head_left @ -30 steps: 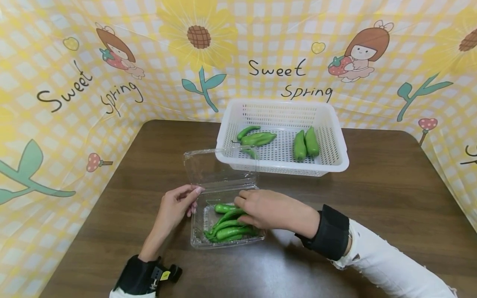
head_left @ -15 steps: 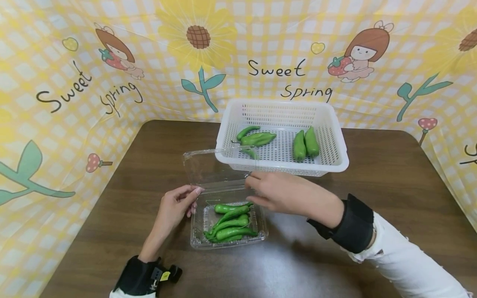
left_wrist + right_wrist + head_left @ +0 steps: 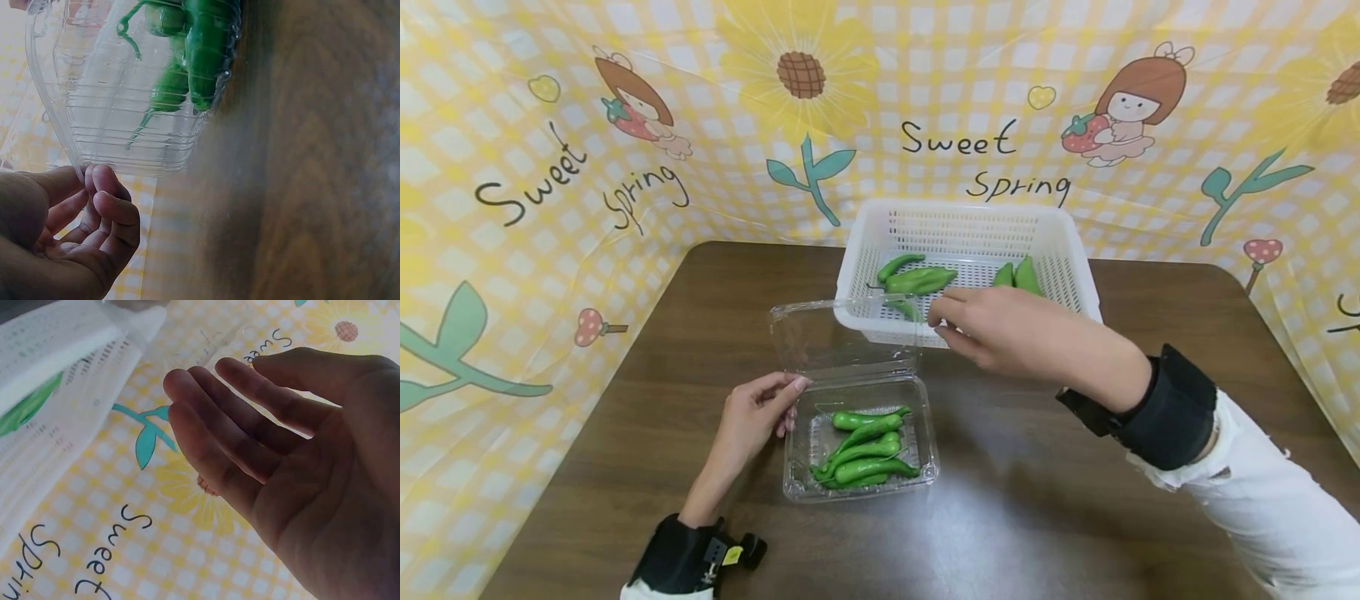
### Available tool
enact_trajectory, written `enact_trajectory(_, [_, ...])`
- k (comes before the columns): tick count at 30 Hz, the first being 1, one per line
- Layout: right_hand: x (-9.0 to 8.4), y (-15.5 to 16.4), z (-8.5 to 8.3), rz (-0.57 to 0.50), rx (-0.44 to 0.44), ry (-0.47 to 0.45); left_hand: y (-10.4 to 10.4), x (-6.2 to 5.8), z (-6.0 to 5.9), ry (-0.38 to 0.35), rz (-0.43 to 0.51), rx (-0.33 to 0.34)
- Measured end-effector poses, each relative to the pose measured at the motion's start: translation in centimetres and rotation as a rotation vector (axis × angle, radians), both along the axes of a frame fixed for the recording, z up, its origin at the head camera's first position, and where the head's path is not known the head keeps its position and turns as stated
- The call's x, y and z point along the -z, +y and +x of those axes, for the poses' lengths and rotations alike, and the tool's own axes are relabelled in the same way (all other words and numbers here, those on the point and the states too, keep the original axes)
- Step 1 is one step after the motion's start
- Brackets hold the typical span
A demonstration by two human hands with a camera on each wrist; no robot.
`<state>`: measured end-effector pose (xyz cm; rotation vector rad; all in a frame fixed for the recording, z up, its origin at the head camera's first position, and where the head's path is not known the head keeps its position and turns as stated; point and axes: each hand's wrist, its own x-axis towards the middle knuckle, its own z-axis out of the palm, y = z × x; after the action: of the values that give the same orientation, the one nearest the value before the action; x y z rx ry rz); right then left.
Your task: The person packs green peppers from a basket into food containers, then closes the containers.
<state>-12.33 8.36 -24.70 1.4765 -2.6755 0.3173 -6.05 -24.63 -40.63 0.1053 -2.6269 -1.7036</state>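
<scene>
A clear plastic clamshell box (image 3: 925,467) lies open on the brown table (image 3: 1075,517), its lid (image 3: 820,337) standing up at the back. Several green peppers (image 3: 861,446) lie in its tray. My left hand (image 3: 752,417) pinches the box's left rim, with the fingers (image 3: 103,200) curled against the clear wall (image 3: 106,125). My right hand (image 3: 1000,329) hovers over the front edge of the white basket (image 3: 1086,321), empty, its fingers (image 3: 212,419) nearly straight. Several more green peppers (image 3: 917,279) lie in the basket.
A yellow checked backdrop (image 3: 550,167) with flowers and "Sweet Spring" lettering walls the table at the back and both sides. Bare tabletop stretches to the right and in front of the box.
My right hand has left the peppers in the box and moved up and right, empty, to the basket's front edge. The left hand has stayed at the box's rim.
</scene>
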Motion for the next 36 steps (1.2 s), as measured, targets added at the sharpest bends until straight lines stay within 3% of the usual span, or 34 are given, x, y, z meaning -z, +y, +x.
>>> enact_trajectory(10, [-0.8, -0.9, -3.1, 0.042, 0.002, -0.027, -0.1, 0.2, 0.1, 0.016, 0.003, 0.012])
enact_trajectory(25, [0.0, -3.3, -8.1, 0.104, 0.004, -0.006, -0.2, 0.2, 0.1, 0.029, 0.005, 0.015])
enact_trajectory(36, [1.8, -3.8, -11.3, 0.193, 0.065, -0.124, -0.2, 0.2, 0.0, 0.025, 0.002, 0.007])
